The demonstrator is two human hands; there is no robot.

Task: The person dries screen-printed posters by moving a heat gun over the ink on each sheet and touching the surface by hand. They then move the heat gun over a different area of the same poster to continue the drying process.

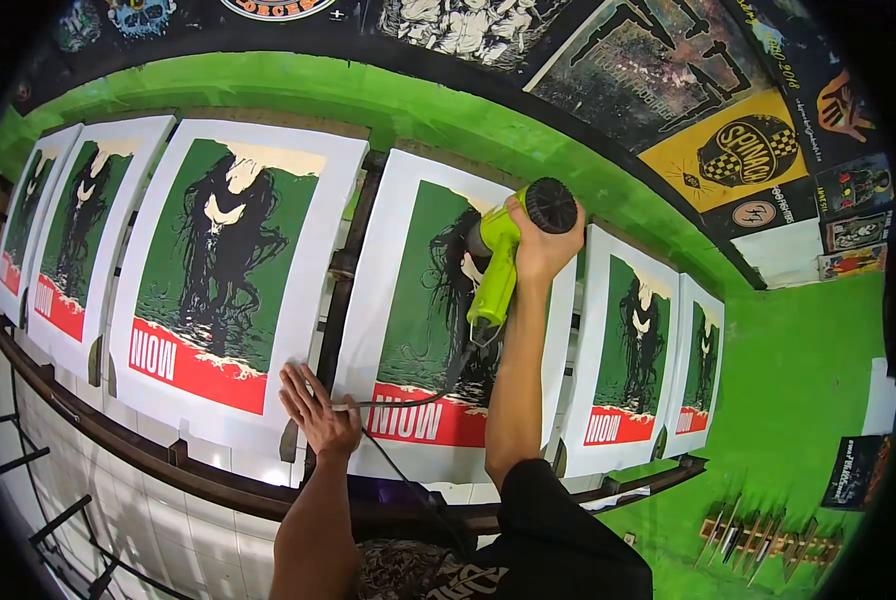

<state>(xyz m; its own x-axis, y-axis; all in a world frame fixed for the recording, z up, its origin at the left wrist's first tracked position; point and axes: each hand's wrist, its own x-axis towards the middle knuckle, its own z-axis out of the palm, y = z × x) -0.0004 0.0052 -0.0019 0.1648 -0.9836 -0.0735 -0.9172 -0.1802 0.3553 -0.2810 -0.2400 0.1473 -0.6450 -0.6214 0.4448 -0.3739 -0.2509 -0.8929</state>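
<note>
My right hand (546, 248) is wrapped round a lime-green hair dryer (496, 262), near its black round rear grille. The dryer is over a printed poster (418, 290) with a dark long-haired figure on green and a red band lettered "NIOW". Its black power cord (408, 402) runs to my left hand (320, 412) and turns back down towards my body. My left hand holds the cord by the thumb, its other fingers stretched out at the lower right corner of the neighbouring poster (158, 270). Part of the printed figure is hidden behind the dryer and my forearm.
More matching prints stand to the left (88, 200) and right (633, 340) along a dark metal rail (218, 475). Behind is a green wall (778, 370) with band posters above. Tools hang in a wooden rack (768, 535) at lower right. Black metal bars (63, 520) are at lower left.
</note>
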